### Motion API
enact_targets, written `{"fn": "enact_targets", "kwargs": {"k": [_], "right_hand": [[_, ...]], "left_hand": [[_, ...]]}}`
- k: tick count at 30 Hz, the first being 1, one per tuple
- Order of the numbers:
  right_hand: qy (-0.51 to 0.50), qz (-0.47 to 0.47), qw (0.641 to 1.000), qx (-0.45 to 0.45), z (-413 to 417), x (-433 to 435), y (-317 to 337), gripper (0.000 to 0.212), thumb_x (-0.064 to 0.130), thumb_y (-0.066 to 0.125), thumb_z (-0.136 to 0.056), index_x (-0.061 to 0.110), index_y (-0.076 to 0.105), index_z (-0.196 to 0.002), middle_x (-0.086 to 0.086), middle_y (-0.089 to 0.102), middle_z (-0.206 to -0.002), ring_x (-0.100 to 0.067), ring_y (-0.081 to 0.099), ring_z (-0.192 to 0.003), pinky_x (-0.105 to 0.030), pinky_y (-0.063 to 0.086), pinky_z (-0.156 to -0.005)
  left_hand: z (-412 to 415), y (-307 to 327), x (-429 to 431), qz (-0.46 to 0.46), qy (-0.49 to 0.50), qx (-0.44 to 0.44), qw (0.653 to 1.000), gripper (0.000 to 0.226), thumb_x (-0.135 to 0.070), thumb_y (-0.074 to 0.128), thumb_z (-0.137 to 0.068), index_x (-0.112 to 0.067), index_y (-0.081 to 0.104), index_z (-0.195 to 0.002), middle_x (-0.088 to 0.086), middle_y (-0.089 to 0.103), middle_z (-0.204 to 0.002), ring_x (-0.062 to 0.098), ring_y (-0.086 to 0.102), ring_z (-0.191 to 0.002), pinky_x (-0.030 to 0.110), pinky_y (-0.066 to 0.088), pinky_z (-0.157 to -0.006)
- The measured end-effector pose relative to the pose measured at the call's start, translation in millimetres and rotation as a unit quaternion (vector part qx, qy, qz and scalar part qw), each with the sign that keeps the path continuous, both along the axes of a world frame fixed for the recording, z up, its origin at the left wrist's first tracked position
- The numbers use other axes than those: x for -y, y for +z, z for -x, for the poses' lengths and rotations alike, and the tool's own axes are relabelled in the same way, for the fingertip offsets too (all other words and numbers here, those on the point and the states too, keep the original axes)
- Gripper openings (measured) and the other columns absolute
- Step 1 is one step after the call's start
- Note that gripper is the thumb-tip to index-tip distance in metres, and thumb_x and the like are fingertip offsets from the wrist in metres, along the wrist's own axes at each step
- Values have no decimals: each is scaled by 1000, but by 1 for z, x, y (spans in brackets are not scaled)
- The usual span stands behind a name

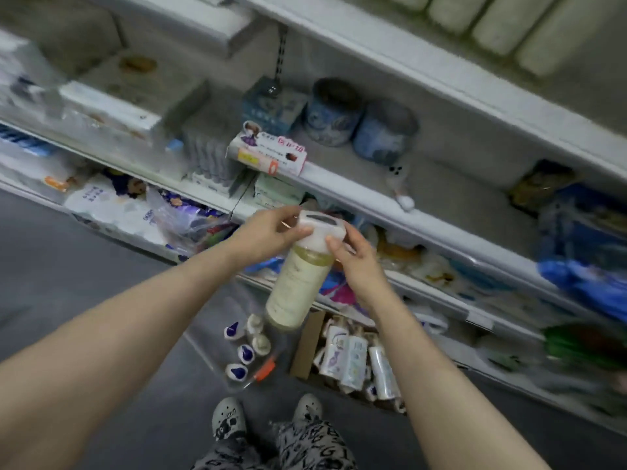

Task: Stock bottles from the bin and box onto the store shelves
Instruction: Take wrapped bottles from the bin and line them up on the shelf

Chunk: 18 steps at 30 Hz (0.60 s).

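Left grip (268, 234) is pinching the white cap (322, 227) of a cream bottle (297, 290), fingers curled round its top edge. Right grip (358, 262) pinches the other side of the cap, thumb on the front. So the bottle's up in the air, tilted, in front of the shelf (373, 201) edge. Right under it on the floor: a clear bin (210, 357) with a few bottles, and just beside that a cardboard box (305, 347) packed with more. Blue tins (330, 113) sit further back on the shelf.
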State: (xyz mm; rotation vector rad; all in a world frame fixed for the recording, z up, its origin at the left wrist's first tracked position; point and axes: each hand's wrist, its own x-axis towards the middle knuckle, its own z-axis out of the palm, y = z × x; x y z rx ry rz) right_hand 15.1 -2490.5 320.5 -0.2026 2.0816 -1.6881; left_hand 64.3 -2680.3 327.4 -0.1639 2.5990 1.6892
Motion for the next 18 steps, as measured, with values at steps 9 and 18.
{"fn": "enact_targets", "kwargs": {"k": [9,18], "right_hand": [[-53,22,994,-90,33,-85,114,29,18,61,-97,20,58,-126,3,68,-115,-9,66,-97,-19,55,-73],[-73,49,983,-159,88,-168,191,46,25,69,-92,13,57,-135,-5,67,-124,-23,64,-114,-52,54,-95]], "left_hand": [[51,110,-77,36,-53,-90,994,69,-73,53,-72,-19,66,-113,0,72,-99,17,69,-91,47,56,-84],[104,183,-160,-9,-27,-158,987,58,-65,62,-72,-17,69,-104,4,74,-94,20,71,-90,48,59,-83]]}}
